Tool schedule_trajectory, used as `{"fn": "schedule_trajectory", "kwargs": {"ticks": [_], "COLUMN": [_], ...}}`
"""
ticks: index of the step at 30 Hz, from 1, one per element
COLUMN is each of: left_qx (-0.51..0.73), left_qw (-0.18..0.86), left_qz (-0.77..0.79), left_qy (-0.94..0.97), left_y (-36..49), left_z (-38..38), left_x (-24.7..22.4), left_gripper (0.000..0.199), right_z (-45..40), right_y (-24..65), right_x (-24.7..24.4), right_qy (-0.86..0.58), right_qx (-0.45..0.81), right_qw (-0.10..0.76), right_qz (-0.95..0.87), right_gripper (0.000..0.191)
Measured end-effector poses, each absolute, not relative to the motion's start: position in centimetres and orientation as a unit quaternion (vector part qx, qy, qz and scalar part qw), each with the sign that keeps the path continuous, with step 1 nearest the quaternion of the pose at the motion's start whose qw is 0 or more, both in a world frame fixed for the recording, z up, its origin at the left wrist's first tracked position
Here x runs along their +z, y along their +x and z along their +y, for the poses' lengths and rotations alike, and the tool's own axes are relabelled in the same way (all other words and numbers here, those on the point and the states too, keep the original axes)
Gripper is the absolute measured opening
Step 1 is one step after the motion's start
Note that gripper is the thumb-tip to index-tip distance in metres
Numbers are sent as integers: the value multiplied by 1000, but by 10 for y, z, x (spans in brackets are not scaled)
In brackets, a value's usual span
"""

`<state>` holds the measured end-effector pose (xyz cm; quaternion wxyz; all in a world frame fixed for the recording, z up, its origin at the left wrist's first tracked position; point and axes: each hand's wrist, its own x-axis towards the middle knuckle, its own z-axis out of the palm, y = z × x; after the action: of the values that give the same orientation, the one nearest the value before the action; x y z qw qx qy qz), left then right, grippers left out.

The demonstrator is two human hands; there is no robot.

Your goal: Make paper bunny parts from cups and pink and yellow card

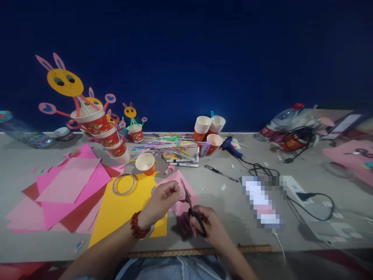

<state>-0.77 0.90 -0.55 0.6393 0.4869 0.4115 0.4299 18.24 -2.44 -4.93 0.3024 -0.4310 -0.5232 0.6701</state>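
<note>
My left hand (163, 199), with a red bead bracelet at its wrist, pinches a small pink paper piece (182, 190). Fingers of my right hand (208, 225) are wrapped round the black handles of the scissors (190, 204). The scissor blades point up and away, right beside the pink piece. Under and behind both hands lies a pink sheet (190, 191) on the grey table. Left of it, a yellow sheet (116, 217) with cut-out edges bears a tape roll (114, 186) and reaches under my left forearm.
Pink and red sheets (70, 181) lie at the left, near stacked cups (116, 140) with paper rabbit figures. A paper cup (145, 163), markers (183, 165) and straws (171, 144) sit beyond my hands. At the right are a glue gun (230, 147), a pixelated device (262, 202) and cables.
</note>
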Motion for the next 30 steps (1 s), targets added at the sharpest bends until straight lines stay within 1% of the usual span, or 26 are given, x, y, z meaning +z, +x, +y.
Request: {"fn": "schedule_trajectory", "kwargs": {"ticks": [4,10,13,15,17,19,21,23,26,30], "left_qx": [428,413,379,336,286,246,219,208,238,386], "left_qw": [639,625,616,581,518,452,410,390,407,489], "left_qz": [406,414,410,423,443,454,454,451,451,456], "left_qy": [493,518,556,608,674,728,760,775,758,636], "left_y": [-8,-11,-14,-15,-15,-15,-14,-15,-17,-16], "left_z": [9,10,11,11,10,9,9,9,11,10], "left_x": [-5,-5,-4,-2,-2,-1,0,1,4,1], "left_gripper": [25,21,18,16,14,12,10,9,8,9], "right_z": [-24,-21,-15,-9,-3,3,9,12,13,7], "right_y": [184,189,192,191,187,182,176,171,167,164], "right_x": [-48,-45,-41,-35,-29,-23,-19,-18,-19,-24], "right_qy": [-433,-452,-476,-483,-466,-443,-437,-440,-443,-447], "right_qx": [666,649,630,618,615,620,628,632,631,634], "right_qw": [300,284,304,348,403,444,449,438,442,468], "right_qz": [-528,-542,-532,-514,-492,-471,-461,-465,-459,-423], "right_gripper": [55,47,44,39,33,36,36,34,33,36]}}
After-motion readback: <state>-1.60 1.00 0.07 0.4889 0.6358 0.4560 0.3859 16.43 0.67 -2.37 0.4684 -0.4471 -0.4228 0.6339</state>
